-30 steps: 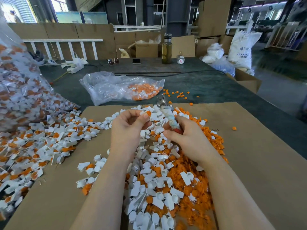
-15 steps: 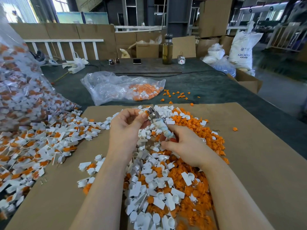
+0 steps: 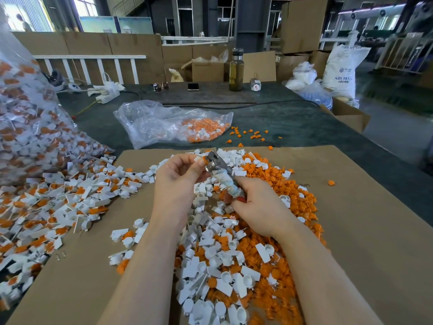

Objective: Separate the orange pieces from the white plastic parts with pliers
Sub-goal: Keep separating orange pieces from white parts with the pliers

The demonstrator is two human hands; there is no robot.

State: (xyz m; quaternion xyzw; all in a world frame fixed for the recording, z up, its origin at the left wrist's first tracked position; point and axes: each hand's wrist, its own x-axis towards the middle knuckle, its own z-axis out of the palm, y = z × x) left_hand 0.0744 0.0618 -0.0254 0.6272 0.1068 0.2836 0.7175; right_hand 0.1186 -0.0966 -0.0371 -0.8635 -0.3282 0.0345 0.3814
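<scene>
Orange pieces [image 3: 276, 184] and emptied white parts [image 3: 218, 259] lay heaped mid-cardboard [image 3: 363, 231], within easy reach. The left hand [image 3: 180, 174] pinched one white part [image 3: 197, 158] between thumb and curled fingers, presenting it to the pliers [image 3: 219, 171], whose handles the right hand [image 3: 257, 207] gripped, seemingly to pull its insert.

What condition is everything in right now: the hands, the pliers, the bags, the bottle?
Left hand: pinching a small part at the plier tip.
Right hand: gripping the plier handles.
Pliers: raised, tip at the part.
Clear bag: lying flat, partly filled.
Big bag: open, parts spilling out.
Bottle: upright, capped.
</scene>
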